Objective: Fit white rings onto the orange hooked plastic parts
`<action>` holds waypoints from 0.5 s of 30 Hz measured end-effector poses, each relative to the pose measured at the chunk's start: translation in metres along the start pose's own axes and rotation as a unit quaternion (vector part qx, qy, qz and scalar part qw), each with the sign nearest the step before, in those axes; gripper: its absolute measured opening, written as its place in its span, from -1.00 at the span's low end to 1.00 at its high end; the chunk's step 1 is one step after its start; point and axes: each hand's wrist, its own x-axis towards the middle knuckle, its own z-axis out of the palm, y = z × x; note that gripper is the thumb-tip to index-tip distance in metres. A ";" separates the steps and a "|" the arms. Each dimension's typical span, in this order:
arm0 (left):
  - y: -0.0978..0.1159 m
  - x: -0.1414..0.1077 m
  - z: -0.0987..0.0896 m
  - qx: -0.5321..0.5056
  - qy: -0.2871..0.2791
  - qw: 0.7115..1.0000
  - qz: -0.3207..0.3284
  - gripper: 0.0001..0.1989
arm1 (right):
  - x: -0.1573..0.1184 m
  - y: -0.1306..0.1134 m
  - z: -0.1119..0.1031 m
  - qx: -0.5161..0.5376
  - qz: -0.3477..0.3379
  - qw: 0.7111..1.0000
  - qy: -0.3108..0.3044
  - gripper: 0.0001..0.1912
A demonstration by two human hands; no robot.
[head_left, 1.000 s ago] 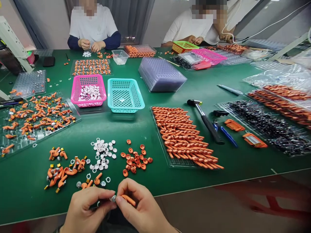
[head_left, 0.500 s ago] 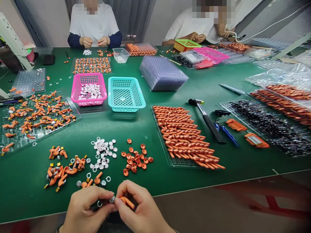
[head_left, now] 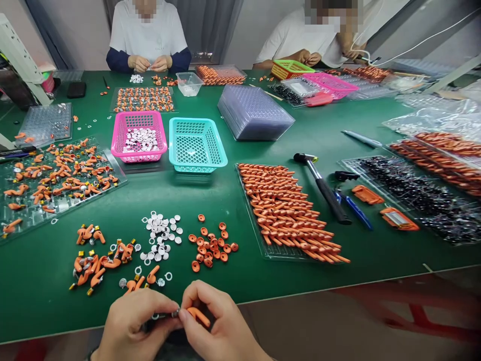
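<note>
Low in the view, at the table's front edge, my left hand (head_left: 141,323) pinches a small round silvery part (head_left: 176,313). Touching it from the other side, my right hand (head_left: 216,321) grips an orange earbud-like piece (head_left: 199,317) whose stem points down to the right. Fingertips of both hands meet and hide where the two parts touch. Beyond my hands lie loose orange pieces with yellow tabs (head_left: 88,271), white discs (head_left: 161,235) and small orange caps (head_left: 212,245).
A pink basket (head_left: 139,156) holds white discs beside a turquoise basket (head_left: 197,165). Right of them are a clear tray of orange stems (head_left: 285,210) and a hammer (head_left: 325,190). Stacked clear trays (head_left: 255,113) stand farther back. Two people sit across the table.
The silvery part has turned and shows less of its round face. The rest of the scene has shifted slightly with the camera.
</note>
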 end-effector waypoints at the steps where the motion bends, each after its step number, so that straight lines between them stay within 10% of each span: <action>1: 0.000 -0.001 -0.001 -0.001 -0.006 1.000 0.000 -0.84 | 0.000 0.000 0.000 0.003 0.001 1.000 -0.003 -0.87; 9: -0.004 -0.014 -0.004 -0.059 -0.011 0.997 -0.046 -0.60 | -0.001 -0.001 -0.002 0.011 -0.014 1.000 0.006 -0.87; 15: 0.001 -0.018 0.008 -0.146 0.064 0.981 -0.111 -0.86 | -0.003 0.006 0.002 0.071 0.011 0.997 -0.006 -0.88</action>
